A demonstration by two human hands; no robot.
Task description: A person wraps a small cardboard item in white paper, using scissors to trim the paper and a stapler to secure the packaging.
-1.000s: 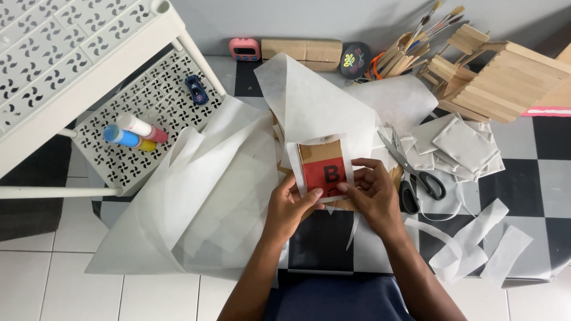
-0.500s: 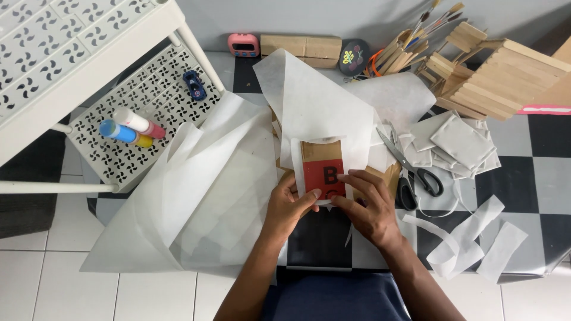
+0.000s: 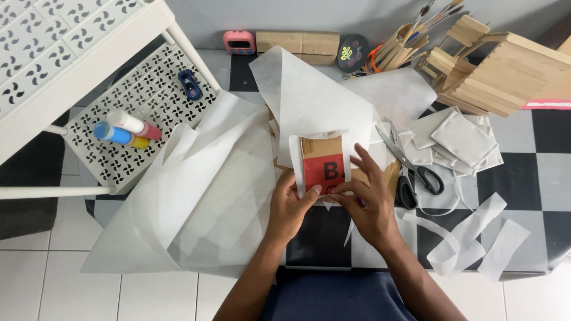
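One small cardboard box [image 3: 322,165], brown with a red panel, sits at the middle of the table [image 3: 547,142], partly wrapped in a strip of white paper [image 3: 295,163]. Two hands work on it. The left hand [image 3: 289,205] comes up from below with the wrist straight, its fingers [image 3: 284,184] curled against the box's left edge and the thumb pressing the paper strip onto the front. The right hand [image 3: 370,205] lies palm down on the box's right side, fingers [image 3: 366,166] spread and slightly fanned, the thumb laid flat across the lower edge of the red panel.

One pair of black-handled scissors [image 3: 410,169] lies just right of the right hand. Beyond it is one stack of folded white paper packets [image 3: 461,139]; their number cannot be told. Three loose paper strips [image 3: 476,235] curl at the lower right. Large white sheets [image 3: 196,202] spread to the left. On the white perforated shelf [image 3: 89,142] lie two glue bottles [image 3: 128,129] and one small blue toy car [image 3: 191,84].
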